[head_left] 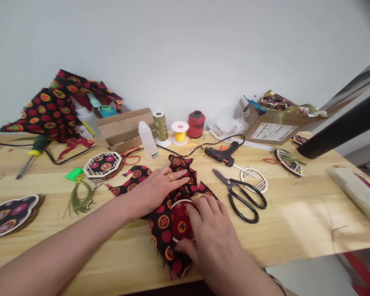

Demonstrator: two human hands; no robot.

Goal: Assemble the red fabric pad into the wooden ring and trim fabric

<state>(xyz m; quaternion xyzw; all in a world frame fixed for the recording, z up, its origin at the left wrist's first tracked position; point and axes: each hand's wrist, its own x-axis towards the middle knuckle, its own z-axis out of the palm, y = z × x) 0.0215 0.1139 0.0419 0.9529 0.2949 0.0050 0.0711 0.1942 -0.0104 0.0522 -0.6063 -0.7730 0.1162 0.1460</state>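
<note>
We note the right hand (214, 234) nearer the thin white ring (180, 200), its fingers (203, 209) pressed together on it, atop black-and-red printed cloth (163, 222) on the pale wooden desk (296, 218), the left hand (156, 191) flat alongside, fingers spread.

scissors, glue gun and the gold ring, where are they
black-handled scissors (231, 183), head view, on the pivot
hot glue gun (222, 155), head view, on the black body
gold ring (169, 176), head view, on the band
</note>
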